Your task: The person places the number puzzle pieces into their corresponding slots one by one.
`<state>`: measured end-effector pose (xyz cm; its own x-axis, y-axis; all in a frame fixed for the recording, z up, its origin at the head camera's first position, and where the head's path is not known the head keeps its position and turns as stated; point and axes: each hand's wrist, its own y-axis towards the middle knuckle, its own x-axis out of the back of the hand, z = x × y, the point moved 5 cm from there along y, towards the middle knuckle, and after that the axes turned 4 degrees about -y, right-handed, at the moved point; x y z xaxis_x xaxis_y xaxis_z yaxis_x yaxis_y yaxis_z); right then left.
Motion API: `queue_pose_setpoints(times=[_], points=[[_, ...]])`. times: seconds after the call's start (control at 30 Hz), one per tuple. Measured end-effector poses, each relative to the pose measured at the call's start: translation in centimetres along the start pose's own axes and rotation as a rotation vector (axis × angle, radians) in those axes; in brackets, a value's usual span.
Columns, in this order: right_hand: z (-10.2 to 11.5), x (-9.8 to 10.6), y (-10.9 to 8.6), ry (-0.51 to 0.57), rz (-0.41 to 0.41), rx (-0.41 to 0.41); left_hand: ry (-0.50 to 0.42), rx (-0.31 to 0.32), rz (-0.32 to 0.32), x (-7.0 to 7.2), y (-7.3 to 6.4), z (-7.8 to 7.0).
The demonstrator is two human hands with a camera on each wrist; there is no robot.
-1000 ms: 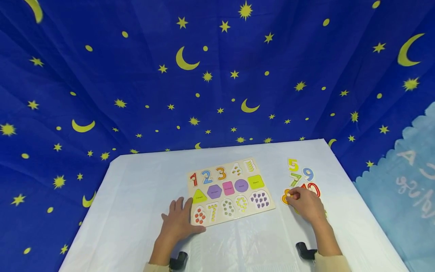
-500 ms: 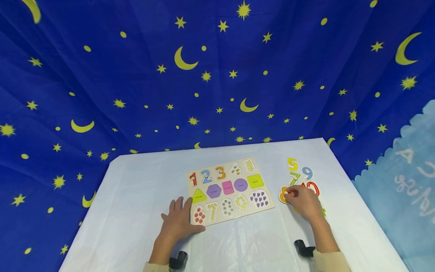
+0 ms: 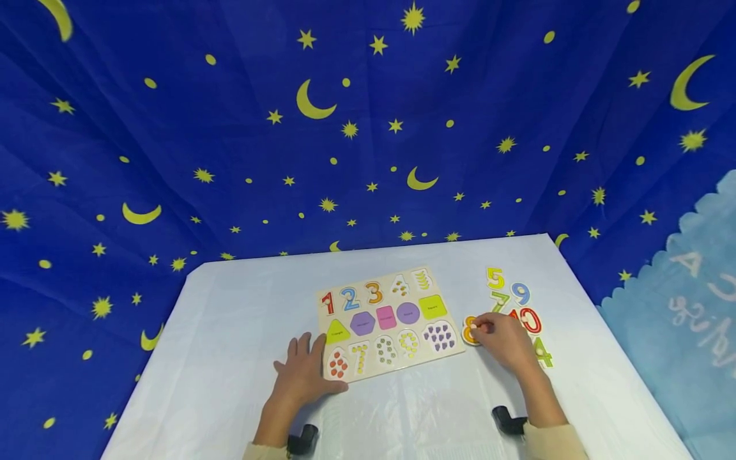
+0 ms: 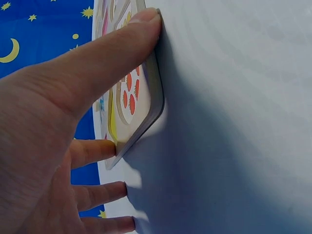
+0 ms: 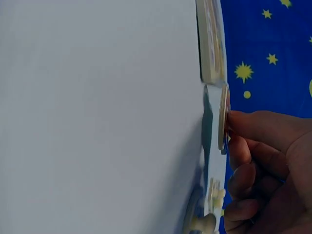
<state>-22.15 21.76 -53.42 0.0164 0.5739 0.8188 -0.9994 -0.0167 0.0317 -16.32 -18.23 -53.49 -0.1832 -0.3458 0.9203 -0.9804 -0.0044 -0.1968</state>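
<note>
A wooden puzzle board with printed shapes and number recesses lies on the table. My left hand is spread at its near left corner. In the left wrist view the thumb lies across the board's edge and the index finger touches the corner, while the other fingers rest on the table. My right hand pinches an orange number 8 puzzle piece between thumb and fingers, just right of the board. In the right wrist view this piece stands off the table, its shadow beside it.
Right of the board lie loose number pieces: a yellow 5, a blue 9, a green 7, a red 10 and a green 4. The board holds a 1, a 2 and a 3.
My right hand has moved a little left with the number 8 piece, away from the loose numbers and up to the board's right edge, uncovering the 4. My left hand has stayed put.
</note>
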Motion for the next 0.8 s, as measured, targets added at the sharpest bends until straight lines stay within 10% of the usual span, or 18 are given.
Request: queue_pose_setpoints(times=[0.8], points=[[3.5,-2.0,0.2,0.014,0.057,0.026,-0.015,-0.017,-0.020,0.0,-0.1,0.0]])
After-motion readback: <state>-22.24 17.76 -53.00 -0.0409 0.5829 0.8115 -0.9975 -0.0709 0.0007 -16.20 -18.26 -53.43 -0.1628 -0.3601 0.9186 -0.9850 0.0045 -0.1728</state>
